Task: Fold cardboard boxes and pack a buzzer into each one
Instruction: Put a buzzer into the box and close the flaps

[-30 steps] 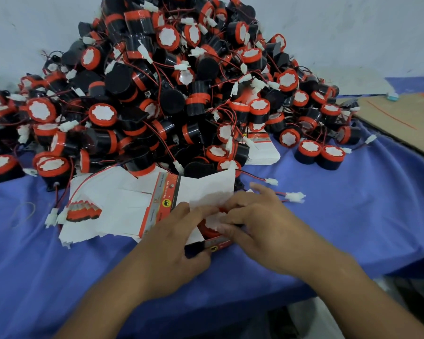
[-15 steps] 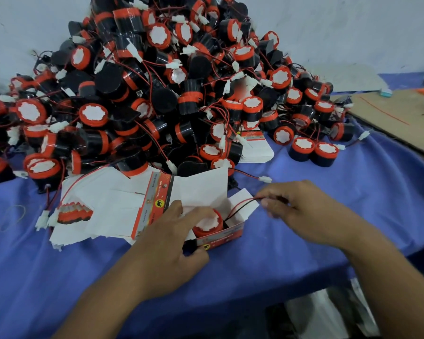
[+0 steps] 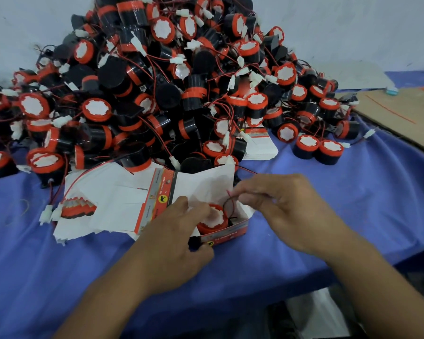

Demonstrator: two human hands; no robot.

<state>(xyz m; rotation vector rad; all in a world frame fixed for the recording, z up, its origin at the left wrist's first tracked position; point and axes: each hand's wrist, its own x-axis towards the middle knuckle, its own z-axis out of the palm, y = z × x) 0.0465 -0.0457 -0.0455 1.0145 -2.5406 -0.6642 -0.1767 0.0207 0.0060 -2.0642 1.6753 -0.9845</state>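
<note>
1. The buzzer (image 3: 212, 220) sits upright, orange face up, inside the open box (image 3: 228, 237) on the worktop (image 3: 353, 192), between both hands.
2. The left hand (image 3: 179, 241) grips the box's near-left corner, a fingertip resting on the buzzer's face.
3. The right hand (image 3: 279, 209) pinches the wire (image 3: 227, 204), looped just above the box's right side.
4. The wire lies right of the buzzer, nearest the right hand; tucking it down there probably comes next, before the flaps close.
</note>
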